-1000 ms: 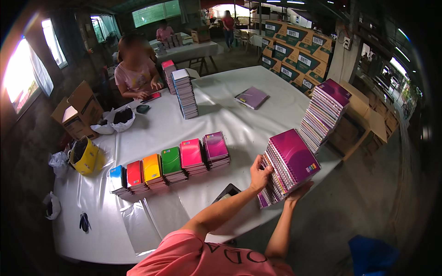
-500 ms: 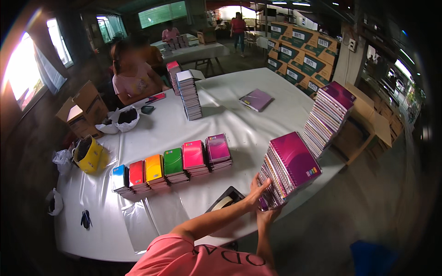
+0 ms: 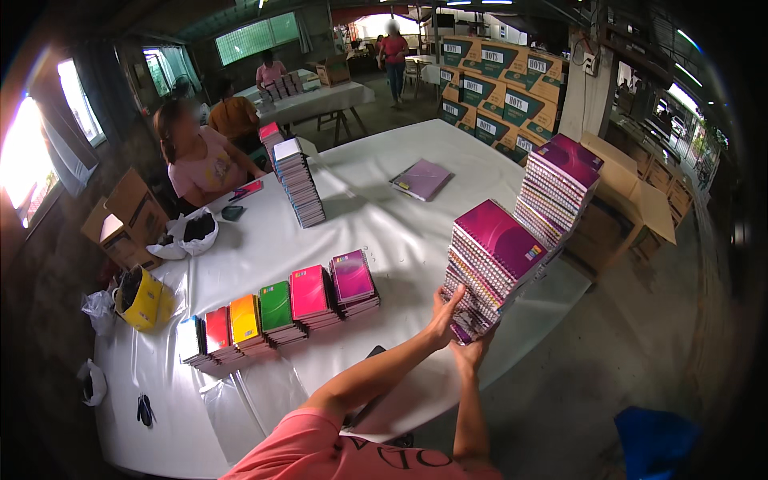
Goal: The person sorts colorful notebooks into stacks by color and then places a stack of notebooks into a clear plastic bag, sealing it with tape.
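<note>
Both my hands hold a tall stack of spiral notebooks (image 3: 498,244) with a magenta cover on top. My left hand (image 3: 442,318) presses against its near left side, thumb up along the spiral edges. My right hand (image 3: 474,350) grips the lower near end; its fingers are partly hidden under the stack. Just beyond stands another stack of spiral notebooks (image 3: 558,188), also magenta on top, close to the held one. Left of my forearms, short piles of notebooks form a row: blue, red, yellow (image 3: 245,318), green (image 3: 276,306), pink and purple (image 3: 353,276).
The table (image 3: 384,232) has a shiny plastic cover. On it are a lone purple notebook (image 3: 424,179), a tall notebook stack (image 3: 298,188), a yellow container (image 3: 144,302) and scissors (image 3: 144,410). Open cartons (image 3: 620,216) stand off the right edge. A person (image 3: 200,156) sits across.
The held stack has moved slightly away from me, closer to the other magenta stack, with both hands still on it. My left forearm now covers most of the black tape dispenser. The view has shifted.
</note>
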### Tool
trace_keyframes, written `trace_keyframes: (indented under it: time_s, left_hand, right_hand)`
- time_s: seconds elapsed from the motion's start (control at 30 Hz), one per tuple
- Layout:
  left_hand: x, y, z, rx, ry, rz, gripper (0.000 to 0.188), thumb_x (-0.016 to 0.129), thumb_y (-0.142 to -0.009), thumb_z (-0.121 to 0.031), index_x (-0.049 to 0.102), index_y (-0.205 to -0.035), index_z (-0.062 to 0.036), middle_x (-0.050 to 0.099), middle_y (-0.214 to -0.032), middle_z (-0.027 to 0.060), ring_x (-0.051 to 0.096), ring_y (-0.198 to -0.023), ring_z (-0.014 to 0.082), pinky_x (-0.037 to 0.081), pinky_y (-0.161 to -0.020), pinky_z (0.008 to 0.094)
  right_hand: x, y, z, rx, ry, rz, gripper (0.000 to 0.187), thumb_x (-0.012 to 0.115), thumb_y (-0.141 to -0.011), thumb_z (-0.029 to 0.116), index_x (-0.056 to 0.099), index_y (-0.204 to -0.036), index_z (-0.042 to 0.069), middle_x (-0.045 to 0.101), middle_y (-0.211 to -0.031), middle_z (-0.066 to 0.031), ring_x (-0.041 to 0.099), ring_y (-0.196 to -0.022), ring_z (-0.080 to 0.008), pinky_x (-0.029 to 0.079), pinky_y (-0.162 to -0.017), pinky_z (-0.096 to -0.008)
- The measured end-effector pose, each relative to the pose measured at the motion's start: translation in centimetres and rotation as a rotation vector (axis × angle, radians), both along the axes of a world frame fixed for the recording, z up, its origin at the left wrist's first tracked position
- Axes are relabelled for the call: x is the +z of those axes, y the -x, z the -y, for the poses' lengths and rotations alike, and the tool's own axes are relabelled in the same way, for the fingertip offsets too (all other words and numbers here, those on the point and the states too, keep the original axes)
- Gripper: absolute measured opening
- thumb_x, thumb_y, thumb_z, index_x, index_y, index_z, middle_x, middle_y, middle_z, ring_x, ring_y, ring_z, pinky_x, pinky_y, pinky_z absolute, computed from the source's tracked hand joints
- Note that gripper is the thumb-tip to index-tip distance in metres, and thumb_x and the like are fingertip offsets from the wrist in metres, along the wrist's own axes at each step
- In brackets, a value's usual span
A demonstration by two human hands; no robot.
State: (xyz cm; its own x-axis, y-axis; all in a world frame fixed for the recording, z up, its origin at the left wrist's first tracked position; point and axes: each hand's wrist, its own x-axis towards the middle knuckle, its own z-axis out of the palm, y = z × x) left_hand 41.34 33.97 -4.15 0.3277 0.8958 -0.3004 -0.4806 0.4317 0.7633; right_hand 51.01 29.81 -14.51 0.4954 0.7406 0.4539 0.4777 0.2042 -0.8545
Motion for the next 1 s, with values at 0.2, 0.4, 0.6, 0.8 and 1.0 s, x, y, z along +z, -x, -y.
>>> trace_keyframes:
  time_s: [0.2,0.4,0.6,0.8,1.0]
  left_hand:
    - [-0.2,-3.2,-4.3,0.106,0.038,0.005,0.112,0.075,-0.065,-0.057,0.011,-0.142,-0.0067,0.029,-0.137,0.0208,0.036,-0.126,0.0317,0.037,-0.101,0.0485]
    - [-2.9,-6.2,-8.1,0.128,0.007,-0.12,0.115,0.074,-0.061,-0.063,0.016,-0.143,-0.0063,0.023,-0.142,0.0197,0.031,-0.129,0.0323,0.033,-0.104,0.0461]
    - [-1.5,-7.4,-9.0,0.003,-0.013,-0.087,0.12,0.073,-0.059,-0.066,0.009,-0.146,-0.0126,0.01,-0.147,0.018,0.018,-0.136,0.0331,0.029,-0.105,0.0511]
    - [0.8,-7.0,-7.7,-0.13,0.051,-0.065,0.134,0.071,-0.056,-0.07,-0.014,-0.145,-0.0173,-0.009,-0.15,0.0147,0.004,-0.139,0.0334,0.023,-0.104,0.0608]
    - [1.0,-4.5,-7.0,0.001,0.066,-0.298,0.13,0.068,-0.057,-0.073,-0.014,-0.144,-0.0242,-0.011,-0.151,0.0062,0.006,-0.138,0.039,0.015,-0.098,0.0734]
  right_hand:
    - [2.5,-2.5,-3.5,0.048,0.058,0.007,0.112,0.081,-0.049,0.001,0.018,-0.141,0.006,0.037,-0.134,-0.0169,0.04,-0.124,-0.0312,0.035,-0.105,-0.0427]
    - [-0.1,-5.2,-6.9,0.162,-0.029,-0.286,0.112,0.082,-0.049,-0.004,0.019,-0.141,0.008,0.034,-0.137,-0.0149,0.04,-0.123,-0.0293,0.041,-0.1,-0.0439]
    - [0.5,-5.9,-7.8,0.125,-0.12,-0.517,0.105,0.084,-0.053,0.003,0.025,-0.139,0.007,0.034,-0.137,-0.0157,0.04,-0.123,-0.0325,0.04,-0.099,-0.0475]
    - [-2.4,-7.5,-7.3,-0.149,0.042,0.071,0.11,0.086,-0.047,0.005,0.026,-0.14,0.004,0.032,-0.14,-0.0208,0.032,-0.129,-0.0371,0.028,-0.108,-0.0464]
    - [-1.9,-6.7,-5.9,-0.077,-0.007,0.028,0.11,0.085,-0.048,0.004,0.025,-0.141,0.003,0.03,-0.141,-0.0194,0.031,-0.13,-0.0345,0.027,-0.109,-0.0439]
